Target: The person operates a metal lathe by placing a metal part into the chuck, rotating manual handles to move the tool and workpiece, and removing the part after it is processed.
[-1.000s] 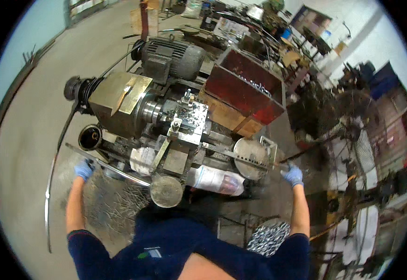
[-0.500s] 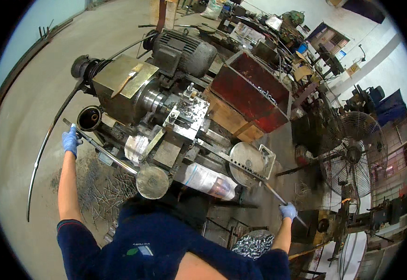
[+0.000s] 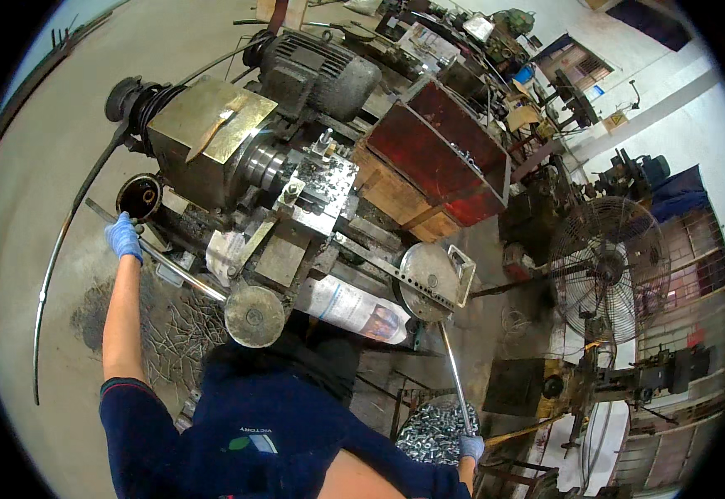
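Note:
Both my hands wear light blue gloves. My left hand [image 3: 123,237] is closed round the upper end of a long metal lever [image 3: 184,273], which slopes down to a round metal disc [image 3: 254,318] at the front of a lathe-like machine. My right hand [image 3: 471,449] is closed on the lower end of another steel lever [image 3: 454,362], which hangs from a larger round plate [image 3: 427,279] at the machine's right end. Between them lies the machine's carriage [image 3: 321,200], strewn with shiny chips beside the bright chuck [image 3: 264,166].
A basin of small shiny metal parts [image 3: 433,428] stands beside my right hand. Behind the machine are a motor [image 3: 321,75] and a red metal bin [image 3: 429,150]. A caged fan [image 3: 608,266] stands at right. Metal scraps [image 3: 184,337] litter the floor at left.
My right hand has swung its lever down and toward me, so it hangs more steeply and ends near the basin. My left hand keeps its hold; the whole view has shifted slightly.

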{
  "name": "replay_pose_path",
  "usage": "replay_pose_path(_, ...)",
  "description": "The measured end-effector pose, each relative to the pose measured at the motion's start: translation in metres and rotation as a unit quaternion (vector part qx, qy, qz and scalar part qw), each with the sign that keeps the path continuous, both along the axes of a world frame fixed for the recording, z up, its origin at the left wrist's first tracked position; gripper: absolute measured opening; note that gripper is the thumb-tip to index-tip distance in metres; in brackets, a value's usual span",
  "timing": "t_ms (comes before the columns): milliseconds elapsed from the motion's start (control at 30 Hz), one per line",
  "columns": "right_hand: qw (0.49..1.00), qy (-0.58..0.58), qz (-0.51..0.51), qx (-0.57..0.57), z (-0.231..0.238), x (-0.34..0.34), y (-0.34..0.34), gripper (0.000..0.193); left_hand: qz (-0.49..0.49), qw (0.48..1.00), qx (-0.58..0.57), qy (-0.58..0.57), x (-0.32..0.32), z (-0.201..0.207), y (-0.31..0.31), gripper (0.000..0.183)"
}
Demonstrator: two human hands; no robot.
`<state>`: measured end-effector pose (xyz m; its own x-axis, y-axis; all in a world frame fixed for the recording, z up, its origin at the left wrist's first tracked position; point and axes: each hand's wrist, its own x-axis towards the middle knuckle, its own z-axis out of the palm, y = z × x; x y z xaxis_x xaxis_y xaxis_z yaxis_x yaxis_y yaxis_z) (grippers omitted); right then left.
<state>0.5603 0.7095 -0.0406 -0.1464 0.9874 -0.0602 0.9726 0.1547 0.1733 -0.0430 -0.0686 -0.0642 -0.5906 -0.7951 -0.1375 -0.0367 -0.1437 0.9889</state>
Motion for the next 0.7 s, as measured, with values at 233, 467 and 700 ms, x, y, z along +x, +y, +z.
replay_pose_path(233,1.0,0.019,0.008,-0.022,0.003,0.002,-0.008,0.05,0.012,1.0,0.023,-0.006,-0.002,0.005,0.003,0.02)
replay_pose_path(467,0.998,0.001,-0.026,-0.051,0.011,-0.003,-0.019,0.06,-0.002,0.998,0.06,0.015,-0.006,-0.002,-0.005,0.019)
replay_pose_path(700,0.998,-0.008,-0.04,-0.037,0.012,-0.006,-0.025,0.064,-0.003,0.998,0.054,0.008,-0.006,-0.001,-0.005,0.018)
